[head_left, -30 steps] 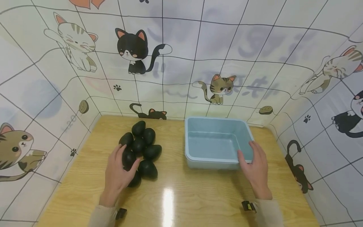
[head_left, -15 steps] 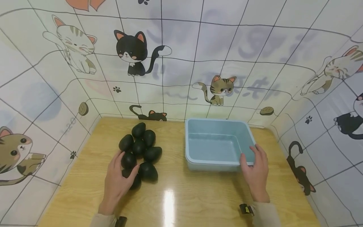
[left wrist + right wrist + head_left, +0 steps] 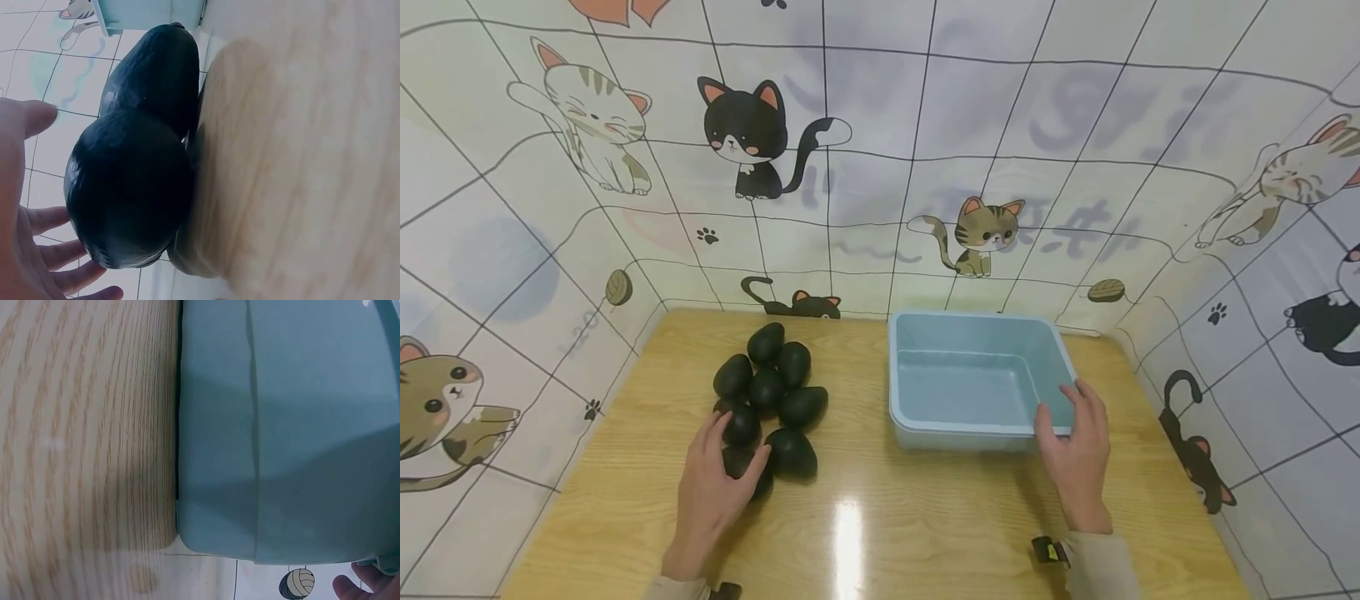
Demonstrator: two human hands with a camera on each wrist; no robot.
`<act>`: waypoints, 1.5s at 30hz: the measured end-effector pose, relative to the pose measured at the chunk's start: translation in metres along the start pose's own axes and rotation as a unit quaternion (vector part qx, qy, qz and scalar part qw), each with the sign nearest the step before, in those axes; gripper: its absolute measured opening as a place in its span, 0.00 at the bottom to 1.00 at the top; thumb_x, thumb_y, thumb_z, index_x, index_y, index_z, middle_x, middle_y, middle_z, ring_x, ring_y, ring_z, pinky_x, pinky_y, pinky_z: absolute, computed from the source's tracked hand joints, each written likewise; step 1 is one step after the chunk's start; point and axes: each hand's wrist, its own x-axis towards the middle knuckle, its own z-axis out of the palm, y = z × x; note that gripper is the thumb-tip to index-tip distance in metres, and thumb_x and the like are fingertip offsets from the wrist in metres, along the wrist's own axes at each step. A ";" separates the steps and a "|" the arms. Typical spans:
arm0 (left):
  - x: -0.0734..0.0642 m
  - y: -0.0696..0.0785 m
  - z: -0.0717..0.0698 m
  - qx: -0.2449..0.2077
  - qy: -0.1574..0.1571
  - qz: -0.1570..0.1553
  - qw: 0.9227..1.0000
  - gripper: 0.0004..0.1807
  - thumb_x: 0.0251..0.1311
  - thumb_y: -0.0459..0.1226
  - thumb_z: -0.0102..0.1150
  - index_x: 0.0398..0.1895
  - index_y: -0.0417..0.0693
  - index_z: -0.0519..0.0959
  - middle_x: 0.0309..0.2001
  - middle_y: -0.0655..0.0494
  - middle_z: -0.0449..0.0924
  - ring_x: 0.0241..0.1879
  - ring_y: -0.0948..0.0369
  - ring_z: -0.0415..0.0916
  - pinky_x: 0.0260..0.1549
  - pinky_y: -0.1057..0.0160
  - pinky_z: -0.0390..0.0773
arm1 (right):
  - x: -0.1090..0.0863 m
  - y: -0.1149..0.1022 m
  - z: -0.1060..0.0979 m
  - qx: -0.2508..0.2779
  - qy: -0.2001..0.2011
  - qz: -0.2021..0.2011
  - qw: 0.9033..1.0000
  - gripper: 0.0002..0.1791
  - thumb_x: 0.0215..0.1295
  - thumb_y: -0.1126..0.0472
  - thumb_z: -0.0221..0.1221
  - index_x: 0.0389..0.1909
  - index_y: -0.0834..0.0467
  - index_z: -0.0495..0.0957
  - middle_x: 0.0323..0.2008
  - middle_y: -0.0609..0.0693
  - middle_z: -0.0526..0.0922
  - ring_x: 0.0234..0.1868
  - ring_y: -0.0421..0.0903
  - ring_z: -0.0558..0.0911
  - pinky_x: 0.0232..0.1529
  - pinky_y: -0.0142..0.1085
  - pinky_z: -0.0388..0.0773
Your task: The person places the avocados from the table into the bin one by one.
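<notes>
Left hand [image 3: 715, 483] cupped loosely around nearest dark avocado [image 3: 741, 460] of pile, near table's [image 3: 880, 533] left edge; right hand [image 3: 1075, 454] gripping blue bin [image 3: 970, 379] rim at near-right corner.

- We find no word, number or brand that we can read in any of the views
- On the cat-print backdrop [image 3: 925, 167] we see large grey-violet marks behind the black grid lines, but they are too faint and blurred for us to tell as characters
- On the small black and yellow tag [image 3: 1051, 552] at the right sleeve we can make out no print
- We see no label on the blue tub [image 3: 970, 433] or on the dark avocados [image 3: 767, 392]
</notes>
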 end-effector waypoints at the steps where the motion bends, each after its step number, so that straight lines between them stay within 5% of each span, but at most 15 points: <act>1: 0.000 0.000 0.000 0.002 -0.002 -0.001 1.000 0.43 0.61 0.50 0.75 0.74 0.39 0.70 0.77 0.32 0.65 0.74 0.32 0.65 0.62 0.25 0.72 | 0.000 0.000 0.000 0.001 0.001 -0.001 1.000 0.25 0.66 0.59 0.65 0.60 0.68 0.80 0.71 0.65 0.75 0.72 0.68 0.73 0.69 0.70 0.70; 21: -0.007 -0.007 -0.005 0.047 -0.053 -0.020 0.997 0.57 0.55 0.55 0.79 0.77 0.30 0.63 0.76 0.28 0.63 0.73 0.29 0.64 0.65 0.27 0.71 | 0.000 -0.003 0.001 0.014 0.020 -0.007 1.000 0.22 0.66 0.62 0.64 0.58 0.68 0.82 0.70 0.66 0.76 0.71 0.67 0.74 0.68 0.66 0.72; 33: -0.012 -0.009 -0.010 0.067 -0.118 -0.050 0.990 0.64 0.56 0.62 0.75 0.82 0.33 0.54 0.78 0.28 0.62 0.73 0.29 0.66 0.66 0.28 0.72 | -0.002 -0.003 0.002 0.016 0.019 0.000 1.000 0.21 0.66 0.61 0.64 0.57 0.68 0.82 0.70 0.65 0.76 0.72 0.67 0.74 0.69 0.66 0.71; 45: -0.016 -0.012 -0.008 0.045 -0.127 -0.053 0.989 0.61 0.54 0.62 0.76 0.84 0.47 0.57 0.73 0.33 0.72 0.70 0.33 0.73 0.63 0.31 0.76 | -0.005 -0.001 0.003 0.023 0.034 -0.008 0.999 0.19 0.65 0.63 0.65 0.55 0.67 0.83 0.69 0.66 0.77 0.70 0.67 0.75 0.70 0.61 0.72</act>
